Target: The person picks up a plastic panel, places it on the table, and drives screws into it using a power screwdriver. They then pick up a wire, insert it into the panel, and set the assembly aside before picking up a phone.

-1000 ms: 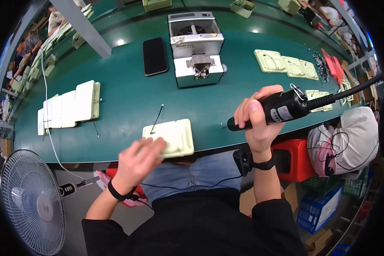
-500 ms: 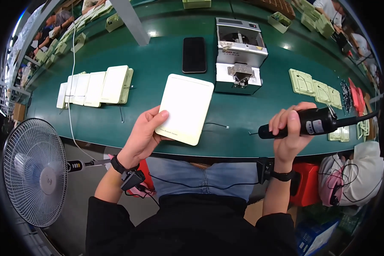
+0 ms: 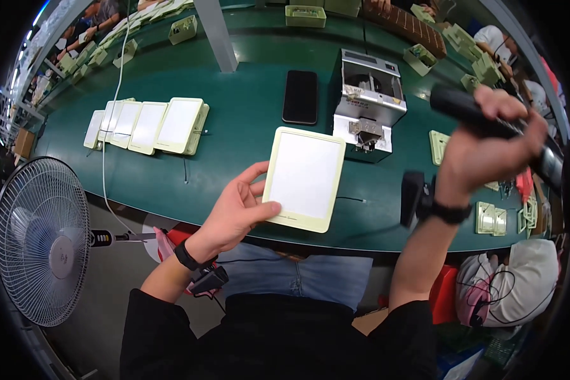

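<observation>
My left hand (image 3: 235, 208) grips a flat panel (image 3: 305, 178) by its lower left corner, thumb on the front and fingers behind. The panel has a white face and a pale green frame, and a thin dark cable (image 3: 350, 199) sticks out at its right side. Raised over the right part of the bench, my right hand (image 3: 491, 152) is wrapped round a black electric screwdriver (image 3: 461, 106). Motion smears this hand and the tool, and the bit cannot be made out. More such panels (image 3: 178, 125) lie in an overlapping row on the left.
A metal-cased machine (image 3: 368, 104) stands beyond the held panel, beside a black phone (image 3: 300, 97). Pale green housings (image 3: 491, 218) lie at the right. A fan (image 3: 41, 240) stands at the lower left, and a white cord (image 3: 105, 171) hangs across the bench. Other people work farther back.
My right hand has swung up and to the right with the screwdriver, which now points up and left. The panel stays in my left hand, lower and farther right in view.
</observation>
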The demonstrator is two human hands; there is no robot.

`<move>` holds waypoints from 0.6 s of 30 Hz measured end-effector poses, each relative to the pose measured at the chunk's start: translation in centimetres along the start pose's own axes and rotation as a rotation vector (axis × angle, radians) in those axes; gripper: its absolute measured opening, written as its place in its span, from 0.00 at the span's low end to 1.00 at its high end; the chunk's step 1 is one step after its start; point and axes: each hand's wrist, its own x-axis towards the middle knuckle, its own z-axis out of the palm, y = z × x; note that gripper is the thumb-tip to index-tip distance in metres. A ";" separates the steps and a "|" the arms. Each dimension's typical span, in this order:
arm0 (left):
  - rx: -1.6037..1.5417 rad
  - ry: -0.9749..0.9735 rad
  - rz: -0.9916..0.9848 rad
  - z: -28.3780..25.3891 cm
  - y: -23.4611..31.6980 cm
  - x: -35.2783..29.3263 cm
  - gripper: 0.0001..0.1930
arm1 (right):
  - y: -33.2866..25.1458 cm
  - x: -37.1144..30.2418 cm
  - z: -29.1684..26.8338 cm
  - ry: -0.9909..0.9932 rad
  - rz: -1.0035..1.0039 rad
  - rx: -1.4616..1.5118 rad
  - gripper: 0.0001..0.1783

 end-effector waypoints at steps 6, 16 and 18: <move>-0.030 -0.035 0.186 1.0 -0.3 -0.8 0.37 | 5.1 -2.2 -1.0 -0.180 -0.024 -0.309 0.08; -0.110 0.038 0.154 2.0 2.2 -0.7 0.35 | -5.1 -6.5 1.6 -0.387 0.538 -0.342 0.14; -0.122 0.042 0.175 2.5 2.4 -0.9 0.35 | -5.4 -7.9 0.7 -0.495 0.797 -0.466 0.18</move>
